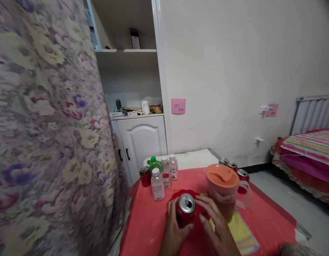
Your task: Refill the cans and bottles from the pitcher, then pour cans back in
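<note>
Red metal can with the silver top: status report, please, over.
Left bare hand around the red metal can, upright, mouth open. Right bare hand open beside it, contact unclear. Translucent plastic pitcher with orange lid close beyond the right hand.

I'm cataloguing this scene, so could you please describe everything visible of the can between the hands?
The can is dark red with yellowish lettering and looks metal, with a silvery top, a pull tab and an open mouth. It is roughly upright over a red scalloped dish; its base is hidden. The left hand holds its left side; the right hand is open beside the other, contact unclear.
</note>
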`<state>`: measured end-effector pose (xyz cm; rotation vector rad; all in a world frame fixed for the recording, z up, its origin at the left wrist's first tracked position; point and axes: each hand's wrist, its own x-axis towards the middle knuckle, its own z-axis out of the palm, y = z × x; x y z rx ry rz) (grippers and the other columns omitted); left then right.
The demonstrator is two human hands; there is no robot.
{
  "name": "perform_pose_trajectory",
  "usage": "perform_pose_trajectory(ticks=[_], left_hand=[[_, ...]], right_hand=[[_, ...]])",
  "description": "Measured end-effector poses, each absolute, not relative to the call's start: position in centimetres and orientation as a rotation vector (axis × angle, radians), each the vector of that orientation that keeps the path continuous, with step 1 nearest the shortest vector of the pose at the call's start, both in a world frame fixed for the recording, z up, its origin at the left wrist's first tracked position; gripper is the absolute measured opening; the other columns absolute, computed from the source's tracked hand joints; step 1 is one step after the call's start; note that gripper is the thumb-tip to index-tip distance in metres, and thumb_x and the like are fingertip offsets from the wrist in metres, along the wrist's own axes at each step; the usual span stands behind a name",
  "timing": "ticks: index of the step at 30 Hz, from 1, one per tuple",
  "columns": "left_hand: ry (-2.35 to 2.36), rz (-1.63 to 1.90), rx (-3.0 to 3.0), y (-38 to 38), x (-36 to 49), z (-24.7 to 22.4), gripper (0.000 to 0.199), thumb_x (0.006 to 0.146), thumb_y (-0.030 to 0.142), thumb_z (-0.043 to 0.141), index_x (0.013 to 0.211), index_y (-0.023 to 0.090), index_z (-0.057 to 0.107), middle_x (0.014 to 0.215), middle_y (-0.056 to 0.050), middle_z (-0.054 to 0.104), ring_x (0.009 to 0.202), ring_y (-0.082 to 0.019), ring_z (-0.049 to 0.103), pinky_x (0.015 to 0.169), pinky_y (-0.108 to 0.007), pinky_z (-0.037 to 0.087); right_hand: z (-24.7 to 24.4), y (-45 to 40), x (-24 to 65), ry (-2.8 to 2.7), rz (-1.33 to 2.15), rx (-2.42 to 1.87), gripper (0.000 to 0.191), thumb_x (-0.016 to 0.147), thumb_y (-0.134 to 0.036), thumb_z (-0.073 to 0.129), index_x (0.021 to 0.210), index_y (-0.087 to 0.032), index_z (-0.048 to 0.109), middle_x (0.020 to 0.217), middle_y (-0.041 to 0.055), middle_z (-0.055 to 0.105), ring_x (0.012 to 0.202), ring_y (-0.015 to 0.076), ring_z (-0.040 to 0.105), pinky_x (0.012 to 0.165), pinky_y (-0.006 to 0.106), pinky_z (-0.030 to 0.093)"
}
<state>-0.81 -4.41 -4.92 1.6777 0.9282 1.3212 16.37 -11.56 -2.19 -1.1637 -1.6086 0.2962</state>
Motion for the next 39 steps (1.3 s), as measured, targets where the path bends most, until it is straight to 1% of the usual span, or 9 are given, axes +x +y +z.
perform_pose_trajectory(ticks=[3,6,9,14,20,26,32,36,39], left_hand=[[0.904,1.292,1.695,-4.7,-0.7,-4.8,0.074,0.057,0.027,0.083,0.125,0.022,0.055,0.127,-0.011,0.059,0.126,-0.036,0.052,0.111,-0.051,0.039],[0.899,1.253,1.703,-4.9,-0.6,-4.6,0.074,0.057,0.021,0.082,0.125,0.022,0.054,0.127,-0.011,0.058,0.127,-0.035,0.051,0.113,-0.051,0.037],[0.886,1.231,1.715,-5.0,-0.5,-4.3,0.072,0.058,0.02,0.082,0.125,0.023,0.056,0.127,-0.011,0.058,0.127,-0.035,0.051,0.113,-0.051,0.038],[0.841,1.194,1.722,-5.2,-0.5,-3.8,0.07,0.06,0.021,0.081,0.126,0.023,0.055,0.127,-0.009,0.059,0.125,-0.033,0.054,0.111,-0.047,0.041],[0.829,1.126,1.702,-5.2,-0.6,-3.8,0.073,0.06,0.021,0.081,0.127,0.023,0.054,0.13,-0.01,0.056,0.128,-0.033,0.051,0.113,-0.046,0.038],[0.833,1.091,1.706,-5.1,-0.7,-3.8,0.074,0.057,0.013,0.077,0.127,0.024,0.055,0.131,-0.009,0.057,0.128,-0.032,0.051,0.113,-0.044,0.038],[0.769,1.076,1.699,-5.3,-0.8,-3.2,0.071,0.058,0.015,0.075,0.127,0.023,0.056,0.126,-0.009,0.06,0.124,-0.033,0.054,0.111,-0.045,0.04],[0.766,1.083,1.722,-5.3,-0.8,-3.0,0.071,0.059,0.019,0.078,0.127,0.022,0.056,0.127,-0.01,0.06,0.124,-0.033,0.054,0.111,-0.046,0.04],[0.755,1.093,1.711,-5.4,-0.9,-3.0,0.072,0.06,0.023,0.08,0.128,0.024,0.055,0.129,-0.01,0.06,0.126,-0.033,0.054,0.112,-0.046,0.04]], right_hand=[[-1.9,-11.3,16.0,-1.634,0.282,-1.148,0.037,0.099,-0.032,0.047,0.134,-0.032,0.06,0.14,0.0089,0.058,0.132,0.0272,0.053,0.111,0.046,0.045],[-1.8,-11.2,15.8,-1.642,0.3,-1.142,0.037,0.099,-0.033,0.047,0.133,-0.033,0.06,0.138,0.0081,0.059,0.131,0.0266,0.053,0.11,0.045,0.046],[-1.8,-11.1,15.9,-1.634,0.296,-1.147,0.037,0.099,-0.033,0.047,0.134,-0.033,0.06,0.137,0.0079,0.06,0.13,0.0269,0.054,0.11,0.045,0.046],[-1.8,-11.0,16.1,-1.638,0.298,-1.137,0.037,0.098,-0.033,0.05,0.134,-0.033,0.059,0.135,0.0077,0.061,0.127,0.0263,0.055,0.108,0.043,0.048],[-2.0,-11.0,16.1,-1.633,0.312,-1.128,0.036,0.098,-0.033,0.051,0.132,-0.033,0.061,0.134,0.0073,0.061,0.127,0.0256,0.056,0.107,0.041,0.048],[-2.1,-11.0,16.1,-1.618,0.299,-1.102,0.035,0.097,-0.032,0.052,0.13,-0.033,0.063,0.131,0.0081,0.063,0.124,0.0263,0.058,0.105,0.042,0.05],[-1.8,-11.1,15.8,-1.578,0.336,-1.106,0.033,0.096,-0.033,0.052,0.126,-0.032,0.065,0.128,0.0087,0.063,0.123,0.0269,0.058,0.105,0.043,0.049],[-1.5,-11.2,15.5,-1.583,0.352,-1.107,0.032,0.096,-0.034,0.052,0.125,-0.032,0.066,0.127,0.0087,0.063,0.122,0.0269,0.058,0.105,0.042,0.05],[-1.6,-11.4,15.7,-1.592,0.353,-1.108,0.035,0.097,-0.034,0.051,0.13,-0.031,0.063,0.131,0.0086,0.063,0.125,0.0265,0.057,0.106,0.041,0.049]])
